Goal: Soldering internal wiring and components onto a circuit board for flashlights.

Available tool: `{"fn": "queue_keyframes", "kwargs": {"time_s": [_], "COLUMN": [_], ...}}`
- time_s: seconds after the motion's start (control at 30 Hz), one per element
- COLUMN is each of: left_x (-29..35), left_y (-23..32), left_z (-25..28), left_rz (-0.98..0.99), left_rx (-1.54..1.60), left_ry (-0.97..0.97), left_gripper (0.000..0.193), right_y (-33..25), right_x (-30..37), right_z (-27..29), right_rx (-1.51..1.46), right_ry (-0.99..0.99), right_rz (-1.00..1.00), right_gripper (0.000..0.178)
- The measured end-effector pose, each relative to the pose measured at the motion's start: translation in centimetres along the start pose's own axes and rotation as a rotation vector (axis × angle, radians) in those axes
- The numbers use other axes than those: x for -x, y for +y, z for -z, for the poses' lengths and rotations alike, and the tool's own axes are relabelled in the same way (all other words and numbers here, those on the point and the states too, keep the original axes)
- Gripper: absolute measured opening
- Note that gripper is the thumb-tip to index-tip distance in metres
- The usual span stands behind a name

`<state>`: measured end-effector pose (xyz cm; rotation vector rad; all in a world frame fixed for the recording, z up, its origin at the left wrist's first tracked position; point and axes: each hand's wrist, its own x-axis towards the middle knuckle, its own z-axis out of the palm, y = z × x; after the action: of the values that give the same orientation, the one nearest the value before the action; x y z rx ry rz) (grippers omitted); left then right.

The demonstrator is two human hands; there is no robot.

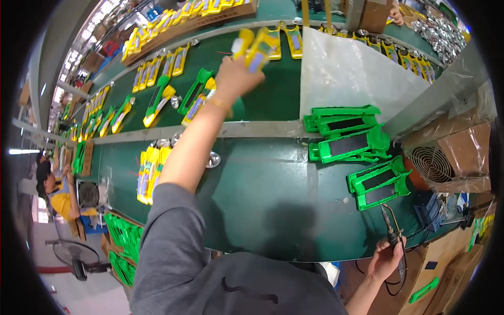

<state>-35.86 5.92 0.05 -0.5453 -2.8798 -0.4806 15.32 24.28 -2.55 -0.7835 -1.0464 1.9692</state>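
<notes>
My left arm stretches out over the far green belt. In my left hand [237, 80] are yellow plastic housings [258, 54] with pale purple panels, smeared by motion; the fingers are closed around their near ends. My right hand [387, 258] grips a soldering iron [389, 231] by its dark handle, low at the right by the bench edge. The iron's tip points up toward a green plastic housing [379, 193] with a dark panel inside. More green housings [346, 146] lie stacked behind it. A bundle of yellow housings [149, 173] rests left of my left forearm.
Yellow and green housings [123, 113] line the belt at the left. A white sheet [346, 68] hangs at the back right. A fan grille [431, 164] and a blue box [428, 211] stand at the right. Another person [62, 191] sits far left, near crates of green parts [123, 236].
</notes>
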Motion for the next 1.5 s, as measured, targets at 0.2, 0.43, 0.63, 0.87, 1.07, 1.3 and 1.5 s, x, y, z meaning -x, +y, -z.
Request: {"fn": "queue_keyframes", "kwargs": {"time_s": [0.2,0.43,0.63,0.87,1.07,1.3,1.5], "left_x": [22.7,30.9,31.1,31.8,30.3,33.0,33.6], "left_y": [0.9,-5.7,-3.5,3.2,3.3,0.6,3.5], "left_z": [6.8,7.1,10.5,6.6,5.3,8.0,9.4], "left_rz": [-0.243,-0.251,-0.389,-0.750,-0.691,-0.260,-0.464], "left_rx": [0.125,0.046,0.091,0.509,0.421,0.538,0.412], "left_ry": [-0.233,-0.151,-0.063,-0.510,-0.441,-0.139,-0.280], "left_gripper": [0.048,0.035,0.033,0.038,0.056,0.034,0.048], "right_y": [0.7,0.8,0.6,-1.0,1.3,4.2,6.3], "right_x": [1.2,2.5,2.9,3.9,5.9,6.2,4.2], "right_z": [-0.5,-2.0,-2.4,-3.6,-5.1,-9.5,-11.7], "right_rx": [-0.068,-0.069,-0.035,-0.054,-0.101,0.006,0.026], "right_ry": [-0.107,-0.170,-0.208,-0.293,-0.220,-0.359,-0.344], "right_rz": [0.033,0.006,0.045,0.081,-0.057,-0.162,-0.118], "right_gripper": [0.027,0.021,0.020,0.021,0.024,0.022,0.018]}}
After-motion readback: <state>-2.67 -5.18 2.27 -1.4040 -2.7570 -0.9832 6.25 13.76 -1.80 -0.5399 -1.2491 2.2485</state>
